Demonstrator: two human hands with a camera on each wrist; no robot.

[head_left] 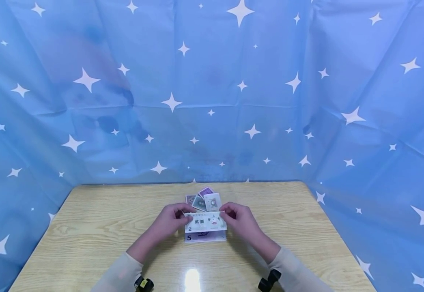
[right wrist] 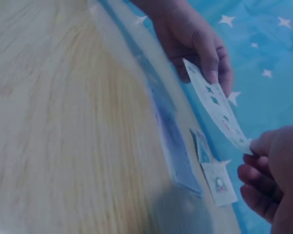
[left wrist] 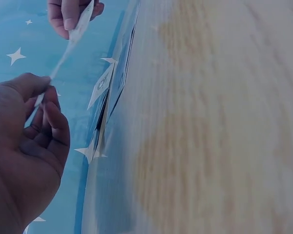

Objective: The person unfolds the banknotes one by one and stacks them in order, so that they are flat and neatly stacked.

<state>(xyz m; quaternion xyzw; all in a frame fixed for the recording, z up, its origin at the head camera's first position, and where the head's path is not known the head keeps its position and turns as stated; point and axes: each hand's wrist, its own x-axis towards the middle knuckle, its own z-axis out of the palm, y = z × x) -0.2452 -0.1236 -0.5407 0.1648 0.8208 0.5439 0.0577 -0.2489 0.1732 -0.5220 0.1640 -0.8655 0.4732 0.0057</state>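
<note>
A white play-money note (head_left: pixel 205 222) marked "2" is held just above the wooden table (head_left: pixel 87 227). My left hand (head_left: pixel 171 221) pinches its left end and my right hand (head_left: pixel 238 219) pinches its right end. The left wrist view shows the note (left wrist: pixel 71 44) edge-on between the left hand (left wrist: pixel 36 105) and the right hand (left wrist: pixel 71 14). In the right wrist view the note (right wrist: pixel 217 107) spans from the left hand (right wrist: pixel 200 46) to the right hand (right wrist: pixel 271 161). Under it lies a purple note (head_left: pixel 204 237) marked "5".
Several small notes (head_left: pixel 202 199) lie fanned out on the table just beyond the hands. A blue sheet with white stars (head_left: pixel 212 93) hangs behind the table and along both sides.
</note>
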